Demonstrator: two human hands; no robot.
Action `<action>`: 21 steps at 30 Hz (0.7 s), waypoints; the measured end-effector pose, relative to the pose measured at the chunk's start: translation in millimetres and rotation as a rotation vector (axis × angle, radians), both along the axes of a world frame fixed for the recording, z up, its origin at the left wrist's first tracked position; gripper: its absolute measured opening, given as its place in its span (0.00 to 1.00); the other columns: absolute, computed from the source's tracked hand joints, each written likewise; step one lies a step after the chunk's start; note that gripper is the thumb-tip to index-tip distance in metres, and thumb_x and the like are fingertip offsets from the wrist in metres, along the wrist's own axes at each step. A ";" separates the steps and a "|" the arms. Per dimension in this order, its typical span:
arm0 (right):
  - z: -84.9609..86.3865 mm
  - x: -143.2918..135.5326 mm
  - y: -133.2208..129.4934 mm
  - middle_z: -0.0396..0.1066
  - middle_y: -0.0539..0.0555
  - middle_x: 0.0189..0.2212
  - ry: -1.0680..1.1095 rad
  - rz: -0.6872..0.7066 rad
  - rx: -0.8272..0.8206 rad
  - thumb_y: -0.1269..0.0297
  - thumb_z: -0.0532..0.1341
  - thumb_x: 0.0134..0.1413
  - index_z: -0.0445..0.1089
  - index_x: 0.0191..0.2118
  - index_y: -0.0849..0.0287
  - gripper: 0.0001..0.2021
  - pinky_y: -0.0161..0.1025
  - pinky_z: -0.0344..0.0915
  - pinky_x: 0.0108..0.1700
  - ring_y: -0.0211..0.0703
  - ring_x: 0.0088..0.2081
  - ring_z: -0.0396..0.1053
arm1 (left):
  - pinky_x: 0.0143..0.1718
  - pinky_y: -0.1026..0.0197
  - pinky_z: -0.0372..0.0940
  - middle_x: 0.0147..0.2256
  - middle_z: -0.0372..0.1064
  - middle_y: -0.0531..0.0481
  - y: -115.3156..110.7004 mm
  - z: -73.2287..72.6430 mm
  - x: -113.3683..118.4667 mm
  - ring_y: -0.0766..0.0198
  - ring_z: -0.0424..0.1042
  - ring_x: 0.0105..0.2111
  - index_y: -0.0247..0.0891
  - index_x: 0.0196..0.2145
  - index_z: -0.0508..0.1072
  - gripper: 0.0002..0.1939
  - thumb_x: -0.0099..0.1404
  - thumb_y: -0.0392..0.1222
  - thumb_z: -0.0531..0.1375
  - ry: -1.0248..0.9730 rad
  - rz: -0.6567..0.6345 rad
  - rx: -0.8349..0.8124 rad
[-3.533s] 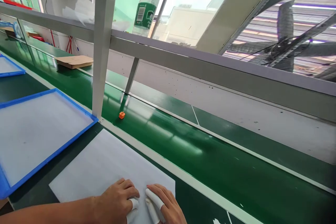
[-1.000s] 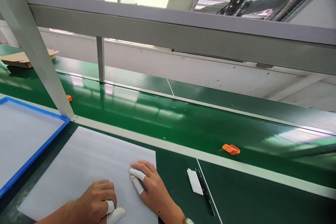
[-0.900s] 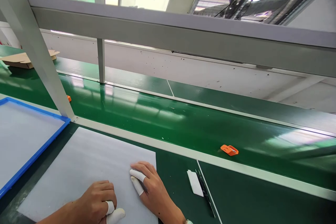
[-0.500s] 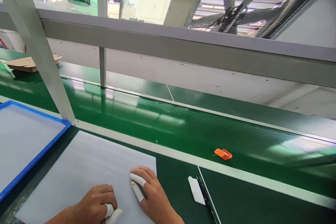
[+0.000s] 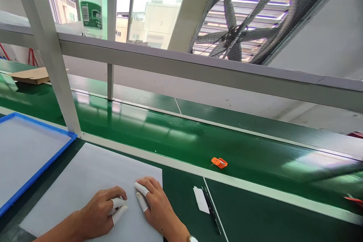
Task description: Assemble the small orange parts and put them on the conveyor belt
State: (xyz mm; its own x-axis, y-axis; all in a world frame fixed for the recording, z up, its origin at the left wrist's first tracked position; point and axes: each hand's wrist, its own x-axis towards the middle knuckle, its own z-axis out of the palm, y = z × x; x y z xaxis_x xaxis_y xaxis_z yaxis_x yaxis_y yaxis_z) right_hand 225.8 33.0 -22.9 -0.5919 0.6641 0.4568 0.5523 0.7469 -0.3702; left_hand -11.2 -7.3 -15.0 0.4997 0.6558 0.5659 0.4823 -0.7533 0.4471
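A large white sheet lies on the dark green table. My left hand is over its lower middle, with white covers on thumb and forefinger; these two fingers are slightly apart and nothing shows between them. To the right, near the sheet's right edge, my right hand rests on the sheet, fingers lying down, thumb and forefinger also in white covers. The two hands do not touch. At the left is a blue-framed white panel.
A white card and a thin black tool lie right of the sheet. Beyond, the green belt carries an orange object. A metal post rises at left; a bottle stands on the crossbar's ledge.
The view has tilted up and shifted. The orange object has moved left along the belt, and a red item shows at the right edge. My left thumb and forefinger have parted and moved up the sheet.
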 end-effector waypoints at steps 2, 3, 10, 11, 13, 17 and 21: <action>0.6 -1.6 -2.2 0.73 0.57 0.48 -0.032 -0.013 0.000 0.76 0.57 0.61 0.69 0.51 0.57 0.15 0.52 0.72 0.50 0.52 0.50 0.68 | 0.40 0.61 0.73 0.41 0.75 0.42 -3.8 1.6 -0.1 0.61 0.78 0.38 0.36 0.33 0.70 0.07 0.68 0.30 0.55 0.000 0.000 0.061; 1.0 -2.1 -3.0 0.73 0.57 0.48 -0.049 -0.020 0.000 0.76 0.57 0.61 0.69 0.51 0.57 0.14 0.52 0.71 0.51 0.51 0.50 0.68 | 0.41 0.61 0.73 0.43 0.75 0.41 -5.4 2.3 -0.4 0.61 0.77 0.39 0.36 0.31 0.69 0.08 0.68 0.29 0.55 0.015 -0.005 0.076; 18.8 10.0 3.0 0.71 0.55 0.54 -0.226 0.025 -0.110 0.65 0.62 0.59 0.67 0.57 0.56 0.20 0.44 0.67 0.57 0.48 0.53 0.68 | 0.44 0.59 0.74 0.48 0.75 0.46 8.9 -2.0 -1.3 0.60 0.79 0.39 0.38 0.24 0.72 0.17 0.70 0.32 0.53 0.241 -0.116 -0.011; 22.8 17.6 7.4 0.70 0.55 0.56 -0.234 0.011 -0.124 0.64 0.63 0.59 0.64 0.60 0.55 0.24 0.44 0.67 0.58 0.48 0.55 0.68 | 0.44 0.59 0.74 0.49 0.75 0.47 12.7 -3.0 -0.6 0.60 0.79 0.39 0.39 0.25 0.73 0.17 0.70 0.34 0.53 0.241 -0.105 -0.040; 29.0 41.2 20.4 0.66 0.57 0.60 -0.207 -0.108 -0.129 0.63 0.62 0.60 0.60 0.64 0.55 0.28 0.47 0.64 0.62 0.50 0.59 0.65 | 0.42 0.62 0.74 0.48 0.76 0.48 18.6 -3.8 1.0 0.60 0.78 0.38 0.40 0.26 0.74 0.15 0.70 0.38 0.55 0.195 -0.093 -0.131; 30.7 117.2 59.9 0.60 0.57 0.64 -0.021 -0.562 -0.220 0.70 0.62 0.54 0.59 0.65 0.57 0.32 0.47 0.53 0.69 0.49 0.66 0.55 | 0.33 0.65 0.72 0.44 0.74 0.47 21.5 -0.8 2.9 0.64 0.74 0.29 0.41 0.30 0.73 0.13 0.70 0.46 0.55 0.060 -0.116 -0.310; 21.3 189.3 96.7 0.58 0.65 0.63 0.059 -0.853 -0.282 0.75 0.60 0.48 0.59 0.65 0.64 0.35 0.59 0.48 0.69 0.60 0.67 0.53 | 0.33 0.65 0.71 0.46 0.72 0.47 18.5 -0.6 2.0 0.65 0.72 0.29 0.41 0.33 0.72 0.10 0.70 0.44 0.53 0.044 -0.136 -0.385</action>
